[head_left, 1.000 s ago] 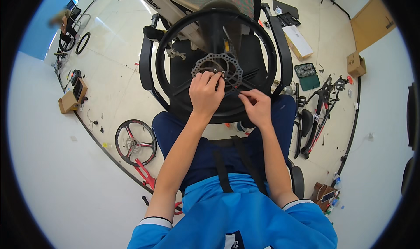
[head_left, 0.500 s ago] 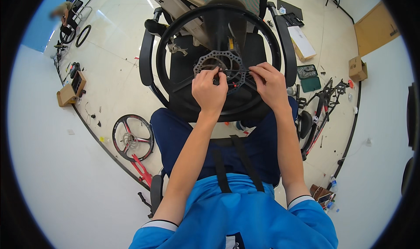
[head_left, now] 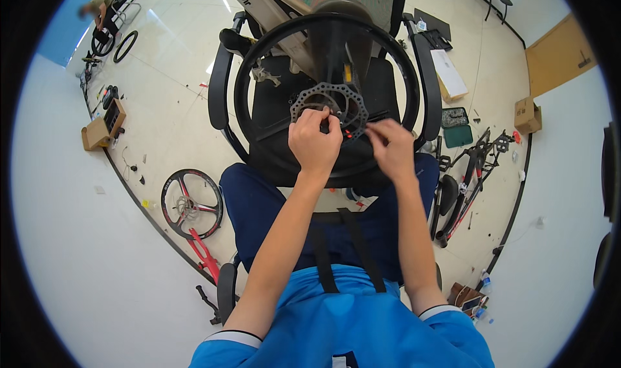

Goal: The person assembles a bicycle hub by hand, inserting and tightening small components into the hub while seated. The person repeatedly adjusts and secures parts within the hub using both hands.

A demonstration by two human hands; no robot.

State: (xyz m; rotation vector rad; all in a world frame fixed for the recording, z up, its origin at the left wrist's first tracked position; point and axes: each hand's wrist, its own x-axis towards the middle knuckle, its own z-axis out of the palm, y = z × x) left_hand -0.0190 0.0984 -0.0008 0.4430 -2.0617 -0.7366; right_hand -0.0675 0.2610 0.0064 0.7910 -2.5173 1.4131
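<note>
A wheel with a black rim [head_left: 414, 90] lies across a black office chair [head_left: 275, 99] in front of me, with a perforated disc brake rotor [head_left: 358, 100] at its centre. Over the rotor's hub my left hand [head_left: 315, 141] is closed in a pinch, and its fingers hide what they grip. Beside the rotor's right edge is my right hand [head_left: 393, 149], its fingers curled together and smeared by motion. A thin black rod [head_left: 380, 116], like a hex key, shows as a blurred streak at those fingers.
A pale bike frame [head_left: 262, 12] rests behind the wheel. A three-spoke wheel [head_left: 192, 203] and a red fork [head_left: 204, 255] lie at left. To the right are a bike frame [head_left: 475, 174], a green tool case [head_left: 458, 135] and a cardboard box [head_left: 527, 116]. Another person [head_left: 97, 9] bends far left.
The rod stretched between both hands before; now my right hand has shifted slightly down and blurs. My left hand stays at the hub. The whole view has shifted a little.
</note>
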